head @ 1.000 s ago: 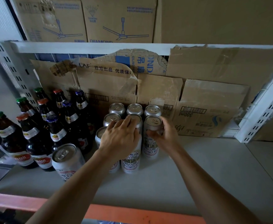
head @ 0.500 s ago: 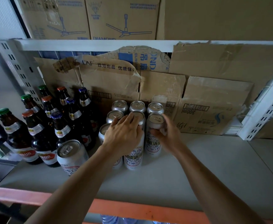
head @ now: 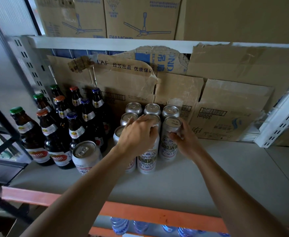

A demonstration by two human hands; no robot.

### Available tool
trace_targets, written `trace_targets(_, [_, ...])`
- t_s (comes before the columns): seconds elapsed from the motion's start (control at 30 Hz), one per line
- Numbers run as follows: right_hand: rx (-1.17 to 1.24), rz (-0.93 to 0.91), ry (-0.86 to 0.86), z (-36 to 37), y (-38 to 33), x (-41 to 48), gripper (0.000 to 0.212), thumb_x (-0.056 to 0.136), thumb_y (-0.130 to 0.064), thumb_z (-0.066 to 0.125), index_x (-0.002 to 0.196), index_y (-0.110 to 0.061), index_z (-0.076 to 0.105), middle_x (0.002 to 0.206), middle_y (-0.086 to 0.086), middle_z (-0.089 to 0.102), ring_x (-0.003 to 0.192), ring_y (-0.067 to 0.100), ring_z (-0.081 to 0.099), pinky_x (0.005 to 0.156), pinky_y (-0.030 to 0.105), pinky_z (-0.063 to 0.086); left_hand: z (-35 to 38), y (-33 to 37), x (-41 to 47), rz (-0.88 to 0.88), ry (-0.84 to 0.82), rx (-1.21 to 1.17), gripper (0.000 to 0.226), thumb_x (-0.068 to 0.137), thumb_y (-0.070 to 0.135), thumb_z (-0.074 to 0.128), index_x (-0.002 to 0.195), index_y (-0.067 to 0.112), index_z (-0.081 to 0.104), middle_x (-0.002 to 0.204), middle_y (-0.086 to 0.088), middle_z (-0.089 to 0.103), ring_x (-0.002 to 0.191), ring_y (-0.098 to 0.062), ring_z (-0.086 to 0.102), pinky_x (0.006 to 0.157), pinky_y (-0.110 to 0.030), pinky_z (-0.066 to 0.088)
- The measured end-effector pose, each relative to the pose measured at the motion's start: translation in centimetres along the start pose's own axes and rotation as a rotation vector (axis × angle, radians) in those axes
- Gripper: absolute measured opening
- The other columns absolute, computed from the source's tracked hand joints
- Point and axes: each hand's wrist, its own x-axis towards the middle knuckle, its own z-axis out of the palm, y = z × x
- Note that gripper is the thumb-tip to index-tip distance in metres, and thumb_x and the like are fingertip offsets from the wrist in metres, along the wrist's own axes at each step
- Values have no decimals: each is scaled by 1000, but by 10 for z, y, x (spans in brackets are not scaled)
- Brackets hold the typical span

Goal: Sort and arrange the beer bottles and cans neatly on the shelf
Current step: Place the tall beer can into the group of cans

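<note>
Several silver beer cans stand in rows at the middle of the grey shelf. My left hand grips the top of the front middle can. My right hand wraps the side of the front right can. One more can stands apart at the front left, beside the bottles. Several brown beer bottles with green, orange and blue caps stand in rows at the left.
Flattened cardboard leans against the back of the shelf. A white upright bounds the right side. An orange rail edges the shelf front, with water bottles below. Boxes sit on the upper shelf.
The view has tilted down a little, showing more of the orange rail. Both hands stay on the same front cans, with only slight shifts.
</note>
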Motion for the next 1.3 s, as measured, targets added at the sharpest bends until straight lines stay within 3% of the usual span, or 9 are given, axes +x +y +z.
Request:
trace_targets(0.07, [-45, 18, 21, 1, -2, -3, 46, 90, -7, 66, 132, -16, 48, 112, -12, 64, 99, -14, 57, 87, 4, 42, -9, 1, -2, 29, 59, -96, 22, 93, 24, 43, 91, 16, 63, 91, 9, 65, 80, -13, 61, 81, -41, 52])
trace_targets(0.17, [-97, 62, 103, 4, -5, -13, 51, 89, -24, 71, 134, -16, 48, 112, -7, 63, 104, 8, 62, 97, 32, 50, -32, 1, -8, 28, 112, -144, 18, 91, 23, 48, 82, 21, 63, 75, 9, 64, 65, -11, 60, 61, -37, 53])
trace_targets(0.3, [-255, -18, 371, 9, -22, -26, 66, 90, -37, 67, 143, -10, 40, 134, 11, 57, 122, 25, 54, 101, 43, 46, -63, -12, -14, -21, 109, -132, 20, 92, 18, 54, 87, 18, 73, 82, 6, 74, 75, -7, 68, 65, -29, 53])
trace_targets(0.47, [-205, -339, 579, 40, -74, -38, 44, 87, -18, 61, 127, -2, 55, 117, 13, 63, 107, 27, 60, 90, 39, 50, -87, -28, -23, -64, 94, -204, 19, 94, 17, 56, 95, 16, 75, 86, 14, 72, 71, 23, 56, 68, 1, 43])
trace_targets(0.57, [-108, -428, 500, 59, -91, -41, 30, 86, -17, 58, 114, -6, 62, 103, 6, 66, 94, 20, 64, 80, 38, 55, -100, -42, -35, -129, 84, -229, 19, 94, 20, 57, 99, 17, 75, 84, 21, 69, 77, 22, 58, 62, 0, 43])
trace_targets(0.7, [-16, -490, 398, 82, -109, -48, 14, 84, -7, 60, 97, -6, 66, 83, -1, 65, 74, 7, 62, 68, 10, 47, -120, -64, -59, -163, 116, -233, 21, 94, 22, 57, 108, 23, 72, 92, 21, 70, 92, 13, 63, 74, -2, 46])
trace_targets(1.0, [57, -381, -114, 149, -121, -57, 8, 85, -23, 63, 92, -19, 65, 76, -11, 67, 70, 3, 65, 60, 21, 52, -124, -113, -111, -317, -170, -487, 51, 91, 45, 59, 132, 17, 55, 117, 10, 68, 107, 2, 63, 95, -26, 52])
trace_targets(1.17, [17, -308, -152, 171, -109, -56, 26, 86, -45, 60, 98, -23, 64, 82, -9, 70, 76, 5, 66, 67, 20, 52, -99, -136, -136, -396, -329, -713, 57, 82, 44, 71, 132, 21, 54, 124, 2, 66, 114, -9, 63, 100, -34, 50])
trace_targets(1.3, [42, -290, -131, 174, -106, -55, 31, 86, -47, 60, 98, -19, 66, 85, -7, 71, 80, 4, 67, 70, 17, 50, -72, -150, -143, -393, -433, -597, 47, 83, 21, 76, 122, 31, 52, 116, 18, 62, 106, 15, 57, 97, -15, 47])
